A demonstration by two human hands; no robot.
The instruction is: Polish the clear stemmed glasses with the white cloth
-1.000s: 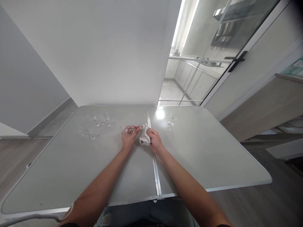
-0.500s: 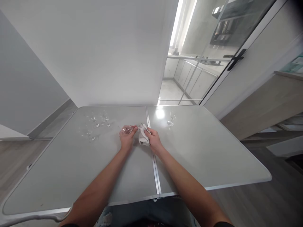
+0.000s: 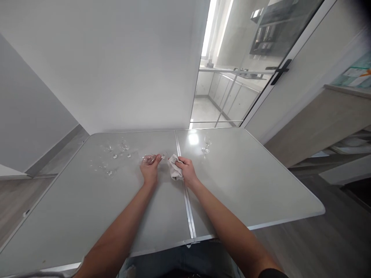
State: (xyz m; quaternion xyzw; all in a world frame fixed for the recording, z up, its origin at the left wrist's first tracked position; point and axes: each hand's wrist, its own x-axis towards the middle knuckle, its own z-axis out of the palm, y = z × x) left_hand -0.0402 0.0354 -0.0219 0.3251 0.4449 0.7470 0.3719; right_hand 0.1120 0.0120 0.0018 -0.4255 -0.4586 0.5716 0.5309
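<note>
My left hand (image 3: 150,168) is closed around a clear stemmed glass (image 3: 147,158), which lies sideways over the table with its foot pointing right. Just to the right, my right hand (image 3: 187,169) grips a folded white cloth (image 3: 174,168) between thumb and fingers. A small gap separates the cloth from the foot of the glass. Both hands are above the middle of the table, near its metal seam.
The pale table (image 3: 232,185) has a metal seam (image 3: 189,210) across it. Several clear glasses (image 3: 109,172) stand on the left part. One stemmed glass (image 3: 206,148) stands right of the seam, toward the back. Behind are a wall and a glazed door (image 3: 232,88).
My left hand and its glass have shifted left, away from the cloth. The cloth, earlier against the glass's foot, is now apart from it. The camera view has turned slightly.
</note>
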